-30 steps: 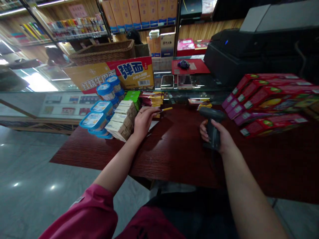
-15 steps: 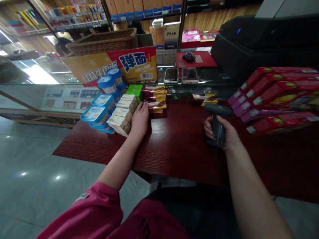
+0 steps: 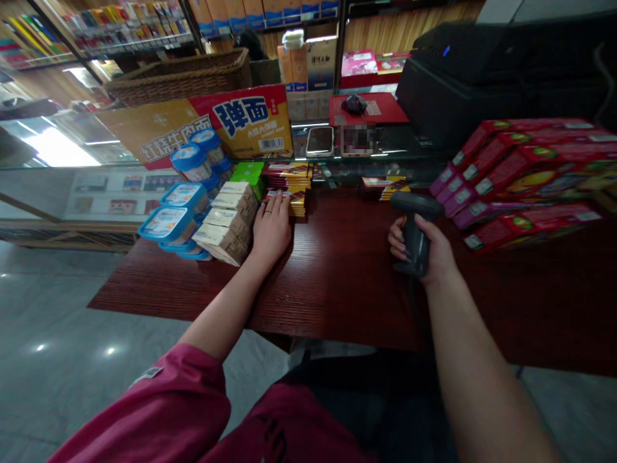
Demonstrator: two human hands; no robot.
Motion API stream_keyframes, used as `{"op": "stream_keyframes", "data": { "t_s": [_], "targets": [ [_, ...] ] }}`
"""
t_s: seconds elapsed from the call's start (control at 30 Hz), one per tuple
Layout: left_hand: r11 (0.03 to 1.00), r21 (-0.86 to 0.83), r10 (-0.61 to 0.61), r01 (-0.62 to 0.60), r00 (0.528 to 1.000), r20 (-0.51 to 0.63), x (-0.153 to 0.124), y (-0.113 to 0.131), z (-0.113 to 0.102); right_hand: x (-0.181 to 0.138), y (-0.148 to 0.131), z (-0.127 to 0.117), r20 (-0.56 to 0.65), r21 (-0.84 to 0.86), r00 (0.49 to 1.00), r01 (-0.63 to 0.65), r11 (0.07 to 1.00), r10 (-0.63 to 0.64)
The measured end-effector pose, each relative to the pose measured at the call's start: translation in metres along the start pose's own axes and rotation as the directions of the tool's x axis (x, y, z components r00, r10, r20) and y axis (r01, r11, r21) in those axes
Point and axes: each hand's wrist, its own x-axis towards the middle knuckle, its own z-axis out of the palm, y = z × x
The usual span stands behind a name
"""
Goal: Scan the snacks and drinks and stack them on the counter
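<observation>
My right hand (image 3: pixel 431 247) is wrapped round the grip of a dark barcode scanner (image 3: pixel 413 222), held upright above the dark red wooden table (image 3: pixel 337 283). My left hand (image 3: pixel 270 226) lies with fingers stretched out on a stack of flat red and yellow packets (image 3: pixel 295 200) beside a row of cream cartons (image 3: pixel 226 222). Nothing is held in the left hand.
Blue-lidded tubs (image 3: pixel 176 215) stand left of the cartons. Green packs (image 3: pixel 248 173) and more red packets (image 3: pixel 288 172) lie behind. Red boxes (image 3: pixel 520 173) are piled at the right. A glass counter behind carries a phone (image 3: pixel 320 140), a noodle carton (image 3: pixel 207 125) and a black register (image 3: pixel 482 83).
My left hand held a thin yellow packet up a second ago; it has since laid it on the stack and now rests flat there. The scanner hand has barely moved.
</observation>
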Motion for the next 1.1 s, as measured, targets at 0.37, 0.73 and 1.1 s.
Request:
{"op": "stream_keyframes", "data": {
  "t_s": [0.37,0.73,1.1],
  "targets": [
    [0.858,-0.399,0.335,-0.322,0.941,-0.04,0.037,0.102,0.046,0.005,-0.002,-0.01,-0.031,0.088,0.999,0.031,0.996,-0.028],
    [0.816,-0.495,0.308,-0.299,0.949,-0.066,0.122,0.126,0.1,0.009,-0.002,-0.017,-0.022,0.134,0.999,0.035,0.99,-0.033],
    [0.62,-0.785,-0.174,-0.008,0.974,-0.147,0.089,0.121,0.069,0.0,-0.005,-0.007,0.074,0.151,0.992,0.089,0.984,-0.101]
  ]
}}
